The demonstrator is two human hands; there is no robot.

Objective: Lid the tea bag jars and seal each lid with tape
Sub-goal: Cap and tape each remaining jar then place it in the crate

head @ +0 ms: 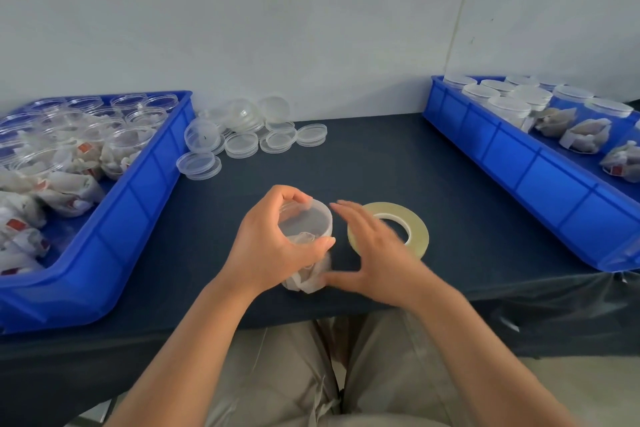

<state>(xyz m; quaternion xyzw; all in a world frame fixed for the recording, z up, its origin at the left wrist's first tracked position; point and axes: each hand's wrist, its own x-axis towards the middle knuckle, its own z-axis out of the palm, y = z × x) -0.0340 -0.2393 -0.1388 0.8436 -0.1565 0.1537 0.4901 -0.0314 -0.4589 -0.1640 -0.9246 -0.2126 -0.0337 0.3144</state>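
Near the front middle of the dark cloth-covered counter (381,156) stands the small clear plastic jar of white tea bags (308,280), its round clear lid (304,220) on top. The left hand (266,246) grips it from 9 o'clock, fingers (294,196) curled over the lid rim, probably to steady it for taping. The right hand (377,253), blurred, is spread with straight fingers holding nothing, above the pale translucent roll of tape (417,229) lying flat at the jar's 3 o'clock, within easy reach. Loose clear plastic lids (242,135) are heaped at 11 o'clock. One blue plastic tray of unlidded jars (138,191) sits at 9 o'clock, and another blue plastic tray of lidded jars (519,163) sits at 2 o'clock.
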